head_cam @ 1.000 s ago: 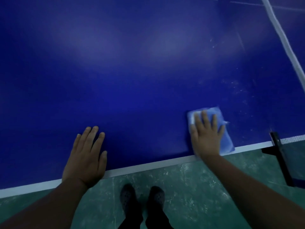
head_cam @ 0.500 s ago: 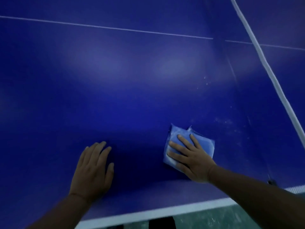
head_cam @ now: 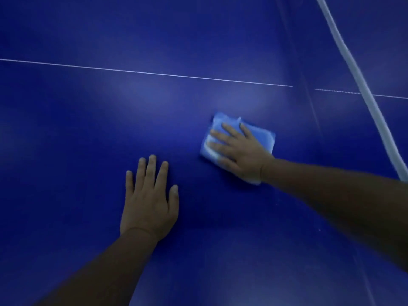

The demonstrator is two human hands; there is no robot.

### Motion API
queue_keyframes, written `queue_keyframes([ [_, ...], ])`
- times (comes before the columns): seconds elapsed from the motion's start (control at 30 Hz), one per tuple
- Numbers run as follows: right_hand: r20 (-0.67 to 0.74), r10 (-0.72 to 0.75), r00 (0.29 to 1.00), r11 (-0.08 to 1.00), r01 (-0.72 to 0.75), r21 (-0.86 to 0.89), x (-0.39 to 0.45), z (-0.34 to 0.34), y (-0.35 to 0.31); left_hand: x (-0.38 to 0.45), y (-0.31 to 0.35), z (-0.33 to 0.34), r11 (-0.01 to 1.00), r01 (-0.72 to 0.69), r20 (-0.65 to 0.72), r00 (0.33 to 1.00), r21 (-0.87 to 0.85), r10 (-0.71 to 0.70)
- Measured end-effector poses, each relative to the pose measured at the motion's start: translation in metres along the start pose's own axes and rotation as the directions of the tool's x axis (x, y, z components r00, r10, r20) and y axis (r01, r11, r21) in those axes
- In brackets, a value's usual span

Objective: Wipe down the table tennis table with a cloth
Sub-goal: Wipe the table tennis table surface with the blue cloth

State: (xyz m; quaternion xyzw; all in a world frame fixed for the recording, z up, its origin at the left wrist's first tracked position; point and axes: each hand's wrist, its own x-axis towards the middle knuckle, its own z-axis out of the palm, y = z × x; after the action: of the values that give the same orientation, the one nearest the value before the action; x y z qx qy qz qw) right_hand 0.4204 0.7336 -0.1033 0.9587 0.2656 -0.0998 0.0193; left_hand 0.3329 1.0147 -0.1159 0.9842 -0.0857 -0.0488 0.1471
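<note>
Cloth [head_cam: 262, 138]: folded, blue, now further in on the bench [head_cam: 66, 129] than a second ago, pinned under flat fingers of right hand [head_cam: 239, 151]. Left hand [head_cam: 150, 202]: spread flat, bracing, holding nothing. Wiping has advanced from near edge toward centre line [head_cam: 145, 72]; far half likely outstanding.

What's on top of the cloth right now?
The right hand lies flat on the cloth, fingers spread, pressing it onto the table. The cloth's middle is hidden beneath the hand.

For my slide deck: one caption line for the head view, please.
Right hand presses a folded cloth flat on the blue table; left hand rests beside it.
</note>
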Motion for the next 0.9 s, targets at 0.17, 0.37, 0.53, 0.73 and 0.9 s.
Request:
queue_keyframes([
  [0.17, -0.039, 0.297, 0.954, 0.951, -0.291, 0.103, 0.083, -0.011, 0.078, -0.001, 0.003, -0.003, 0.999, 0.034, 0.056, 0.998, -0.003, -0.034],
  [0.37, -0.149, 0.335, 0.930, 0.940, -0.319, 0.119, 0.045, 0.006, -0.012, 0.001, 0.004, -0.005, 1.000, 0.028, 0.054, 0.998, 0.009, -0.028],
  [0.53, -0.136, 0.206, 0.969, 0.967, -0.180, 0.179, 0.076, -0.001, -0.027, 0.003, 0.004, -0.002, 1.000, -0.001, 0.011, 1.000, 0.010, 0.001],
  [0.73, -0.083, 0.685, 0.724, 0.721, -0.657, 0.222, 0.139, -0.011, 0.080, 0.002, 0.001, 0.001, 1.000, -0.016, 0.003, 1.000, 0.018, 0.016],
  [0.9, -0.032, 0.905, 0.423, 0.411, -0.856, 0.312, 0.084, -0.002, 0.098, 0.003, 0.003, -0.002, 1.000, 0.001, 0.027, 1.000, 0.007, -0.002],
])
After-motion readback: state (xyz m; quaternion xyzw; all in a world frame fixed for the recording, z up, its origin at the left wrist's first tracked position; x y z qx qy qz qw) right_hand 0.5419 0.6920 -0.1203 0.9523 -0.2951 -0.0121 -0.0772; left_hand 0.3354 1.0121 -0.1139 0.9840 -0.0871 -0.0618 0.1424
